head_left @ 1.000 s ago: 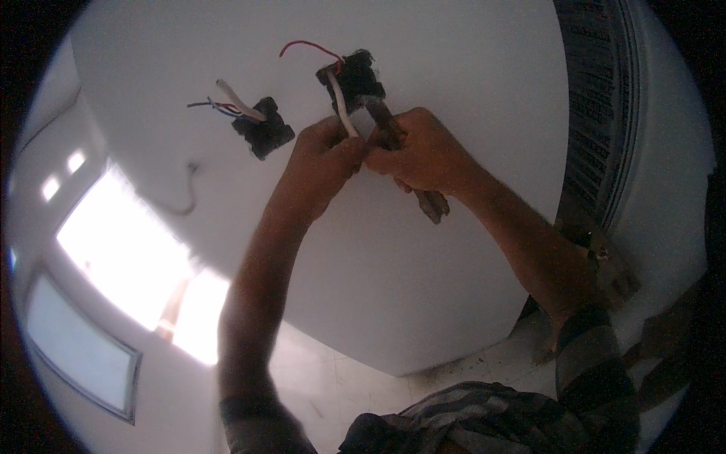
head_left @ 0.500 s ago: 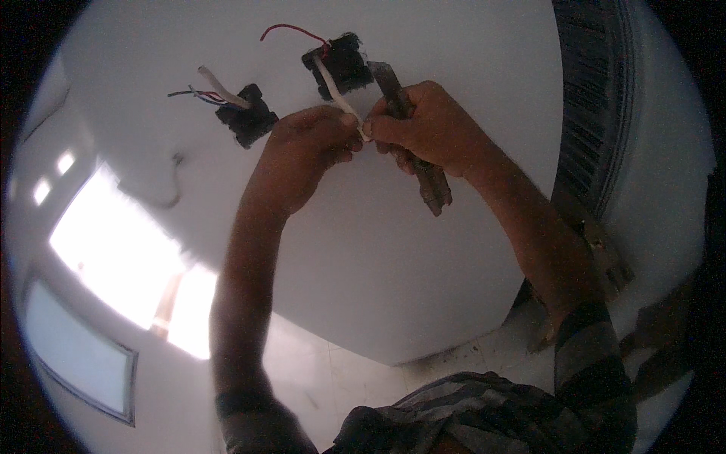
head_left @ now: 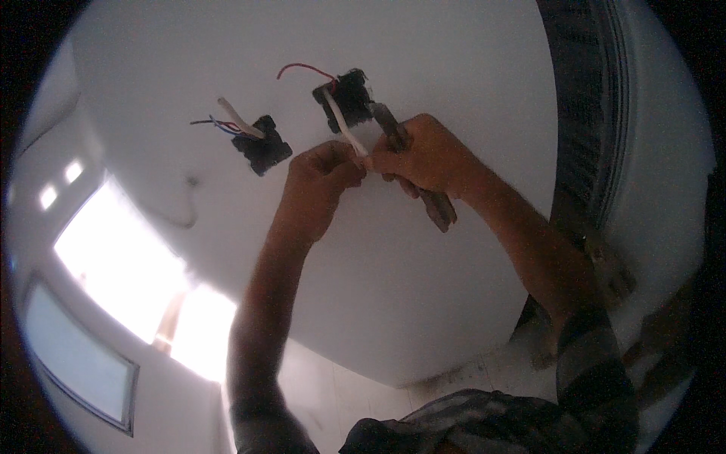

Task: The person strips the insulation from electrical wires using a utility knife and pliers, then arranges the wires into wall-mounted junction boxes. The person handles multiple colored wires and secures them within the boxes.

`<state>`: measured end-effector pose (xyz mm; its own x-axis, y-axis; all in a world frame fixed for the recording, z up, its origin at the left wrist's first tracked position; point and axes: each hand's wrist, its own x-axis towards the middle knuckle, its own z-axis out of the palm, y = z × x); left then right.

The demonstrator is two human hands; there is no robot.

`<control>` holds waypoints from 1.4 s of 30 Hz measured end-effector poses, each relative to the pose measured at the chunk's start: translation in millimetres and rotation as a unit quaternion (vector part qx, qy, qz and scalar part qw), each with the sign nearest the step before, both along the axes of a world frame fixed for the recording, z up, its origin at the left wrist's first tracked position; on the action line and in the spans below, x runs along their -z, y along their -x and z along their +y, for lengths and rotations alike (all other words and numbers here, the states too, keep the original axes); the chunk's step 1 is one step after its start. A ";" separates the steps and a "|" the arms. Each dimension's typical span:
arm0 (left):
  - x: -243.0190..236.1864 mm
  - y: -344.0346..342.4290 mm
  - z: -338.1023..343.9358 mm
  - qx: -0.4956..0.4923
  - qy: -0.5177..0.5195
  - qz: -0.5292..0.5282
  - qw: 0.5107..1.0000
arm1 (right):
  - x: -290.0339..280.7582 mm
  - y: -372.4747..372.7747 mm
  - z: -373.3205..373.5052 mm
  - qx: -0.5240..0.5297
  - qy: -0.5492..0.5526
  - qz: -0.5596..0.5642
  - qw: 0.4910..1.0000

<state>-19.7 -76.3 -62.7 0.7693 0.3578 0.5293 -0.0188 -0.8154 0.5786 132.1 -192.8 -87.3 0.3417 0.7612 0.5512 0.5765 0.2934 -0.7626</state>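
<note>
A white sheathed cable [head_left: 342, 121] comes out of a black wall box [head_left: 349, 94], and a thin red wire [head_left: 306, 66] curls out of the same box. Its lower end is pinched in the fingertips of my left hand [head_left: 321, 178]. My right hand [head_left: 427, 155] is wrapped round a long, dark, worn utility knife [head_left: 436, 209], whose upper end reaches the lower right edge of the box. The right thumb and fingertips meet the cable's end beside the left fingers, which hide its tip.
Left of my hands is a second black wall box [head_left: 265, 151] with a white cable [head_left: 234, 115] and thin red and blue wires sticking out. A dark slatted panel [head_left: 586, 98] runs down the right. A bright window opening [head_left: 121, 257] lies at the left.
The view has shifted, so boxes and hands sit lower in the picture. Both hands stay together at the cable's end, with the knife still in the right one.
</note>
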 end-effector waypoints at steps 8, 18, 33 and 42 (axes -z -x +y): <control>12.1 -13.4 -12.3 0.023 0.040 -0.069 0.997 | -8.3 10.3 -26.0 0.062 0.027 -0.043 0.997; 12.3 -14.9 -15.1 0.055 0.091 -0.049 0.993 | 18.6 3.6 -15.9 0.013 -0.041 0.062 0.997; -17.9 9.1 -23.9 0.026 -0.023 -0.076 0.997 | -0.3 8.9 -17.8 -0.087 -0.165 0.059 0.981; -54.0 9.0 -38.7 -0.054 -0.401 -0.213 0.889 | -26.4 19.0 -9.4 -0.132 -0.171 0.144 0.966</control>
